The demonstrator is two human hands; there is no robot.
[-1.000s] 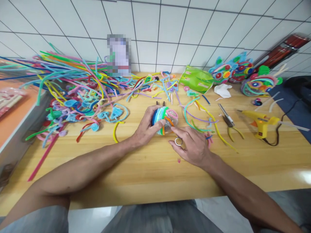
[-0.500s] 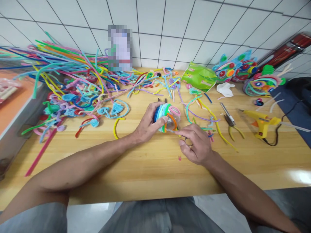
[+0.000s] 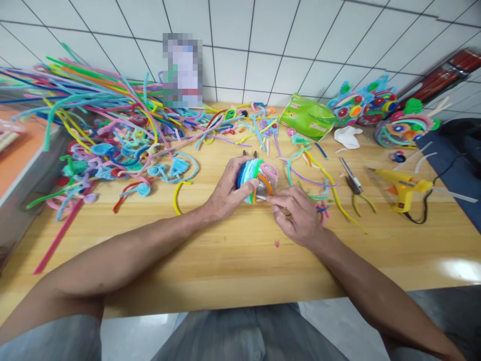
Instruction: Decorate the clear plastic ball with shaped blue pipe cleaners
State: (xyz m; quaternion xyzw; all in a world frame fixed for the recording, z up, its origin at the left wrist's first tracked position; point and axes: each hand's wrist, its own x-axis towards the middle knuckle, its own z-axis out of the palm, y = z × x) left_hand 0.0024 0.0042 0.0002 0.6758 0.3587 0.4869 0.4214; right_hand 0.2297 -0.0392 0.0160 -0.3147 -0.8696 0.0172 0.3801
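My left hand (image 3: 229, 193) is closed around a clear, rounded plastic piece wrapped in pipe cleaners (image 3: 251, 173), with blue, white and green bands. Orange and pink pipe cleaner loops lie on its clear end. My thumb presses on the near side of the bands. Two dark prongs stick out just beyond the piece. My right hand (image 3: 300, 215) is closed on small scissors (image 3: 262, 198), whose thin silvery tip meets the lower edge of the bands near the orange loop. Most of the scissors is hidden by my fingers.
Loose pipe cleaners (image 3: 112, 100) are heaped at the left. A green packet (image 3: 308, 118), decorated colourful figures (image 3: 404, 125) and a white tissue (image 3: 348, 137) sit at the back right. Yellow-handled pliers (image 3: 355, 193), a cutter (image 3: 349, 170) and a yellow glue gun (image 3: 404, 188) lie to the right.
My right hand has shifted slightly left, bringing the scissors' tip further in along the lower edge of the wrapped piece. The left hand keeps its hold. The view has tilted a little.
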